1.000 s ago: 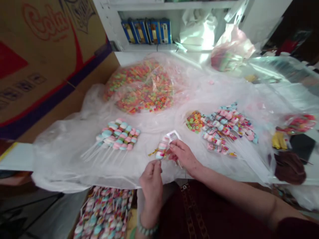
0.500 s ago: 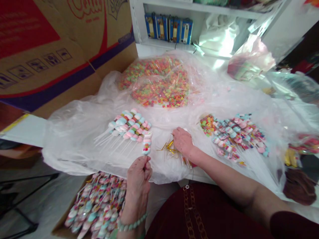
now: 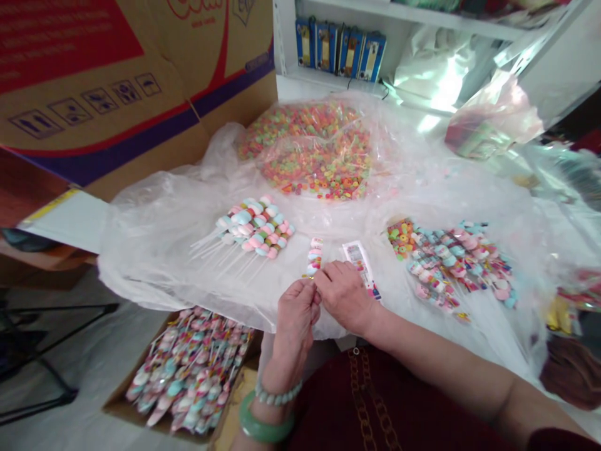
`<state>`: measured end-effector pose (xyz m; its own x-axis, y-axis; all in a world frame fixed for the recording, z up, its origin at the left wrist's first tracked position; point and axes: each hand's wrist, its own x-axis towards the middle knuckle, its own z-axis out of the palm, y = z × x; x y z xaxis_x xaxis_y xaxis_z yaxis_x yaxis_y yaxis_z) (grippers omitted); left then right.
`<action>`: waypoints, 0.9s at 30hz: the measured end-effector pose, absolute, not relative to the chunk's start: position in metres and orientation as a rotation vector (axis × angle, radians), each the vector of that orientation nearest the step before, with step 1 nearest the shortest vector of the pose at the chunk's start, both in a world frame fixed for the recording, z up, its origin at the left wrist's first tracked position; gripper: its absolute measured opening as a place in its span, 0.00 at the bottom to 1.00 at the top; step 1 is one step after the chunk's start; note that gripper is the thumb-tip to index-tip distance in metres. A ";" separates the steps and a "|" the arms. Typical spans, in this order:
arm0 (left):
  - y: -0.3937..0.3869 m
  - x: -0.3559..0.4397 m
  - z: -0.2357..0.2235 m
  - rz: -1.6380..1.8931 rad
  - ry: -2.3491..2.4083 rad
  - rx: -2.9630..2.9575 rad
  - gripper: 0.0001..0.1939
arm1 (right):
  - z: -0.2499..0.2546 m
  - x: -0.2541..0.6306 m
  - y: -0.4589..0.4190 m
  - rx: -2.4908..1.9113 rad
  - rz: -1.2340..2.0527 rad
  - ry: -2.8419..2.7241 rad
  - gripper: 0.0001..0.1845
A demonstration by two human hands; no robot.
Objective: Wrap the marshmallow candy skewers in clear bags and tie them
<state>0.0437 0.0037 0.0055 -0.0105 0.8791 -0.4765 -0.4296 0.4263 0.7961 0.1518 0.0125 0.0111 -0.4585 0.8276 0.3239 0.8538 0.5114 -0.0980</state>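
Observation:
My left hand is closed at the base of a marshmallow stick, which stands up from the fingers in a printed clear wrapper. My right hand is pinched against the same spot, on a gold twist tie whose end sticks out past the fingers. Flat printed wrappers lie just beyond my right hand, which partly covers them. Unwrapped marshmallow sticks lie side by side to the left. On the right is a heap of wrapped marshmallow sticks.
A large clear bag of colourful ring-shaped pieces lies behind on the plastic sheet. Loose rings sit beside the wrapped heap. A big carton stands at left. Below the table edge is a box full of wrapped sticks.
My right hand went to the gold twist ties, then came back to meet my left hand at the wrapped stick's base. The left hand moved left, then back right. The camera view shifted.

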 end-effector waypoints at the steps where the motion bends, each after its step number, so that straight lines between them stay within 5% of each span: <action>1: 0.003 0.043 0.005 1.105 1.171 0.507 0.16 | 0.010 0.153 0.012 -1.370 -0.079 -2.439 0.09; 6: 0.004 0.041 0.004 1.121 1.160 0.498 0.16 | 0.003 0.158 0.008 -1.346 0.451 -2.190 0.11; 10: 0.007 0.044 0.008 1.140 1.162 0.468 0.15 | -0.002 0.160 0.009 -1.387 1.352 -1.311 0.03; 13: 0.007 0.048 0.009 1.133 1.164 0.468 0.15 | -0.004 0.165 0.012 -1.260 1.720 -0.820 0.04; 22: 0.003 0.059 -0.015 1.025 1.295 0.595 0.18 | -0.016 0.170 0.019 -1.472 1.441 -1.075 0.05; 27: 0.005 0.050 -0.015 0.994 1.335 0.707 0.18 | -0.015 0.178 0.016 -1.301 1.747 -0.759 0.08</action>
